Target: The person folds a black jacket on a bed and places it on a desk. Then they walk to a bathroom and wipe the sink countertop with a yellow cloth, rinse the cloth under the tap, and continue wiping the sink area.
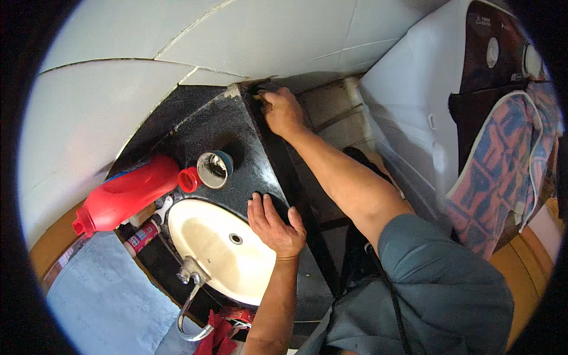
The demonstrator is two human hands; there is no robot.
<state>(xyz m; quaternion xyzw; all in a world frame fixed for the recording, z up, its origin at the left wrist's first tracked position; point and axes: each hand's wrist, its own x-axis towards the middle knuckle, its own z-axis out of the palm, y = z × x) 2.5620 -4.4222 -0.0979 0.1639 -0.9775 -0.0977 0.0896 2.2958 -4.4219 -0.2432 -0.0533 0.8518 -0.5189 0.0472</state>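
Observation:
My left hand (276, 226) rests palm down at the front rim of the cream washbasin (199, 230), fingers apart, holding nothing. Up at the far corner, my right hand (284, 111) reaches to the front edge of the black stone countertop (248, 133), close to the wall. Its fingers curl in dark shadow there, and whether they grip something cannot be seen. Between the hands, a blue cup with a shiny metal inside (214, 170) stands on the countertop. Beside it is a red cap (189, 179). A large red plastic bottle (133, 191) lies behind the basin.
A chrome faucet (194, 284) curves over the basin's left side. Near it are a pink tube (143, 237) and a red cloth (215, 335). A white washing machine (399, 97) stands at the right, with a patterned cloth (492, 173) hanging over it. Tiled wall (266, 35) borders the countertop.

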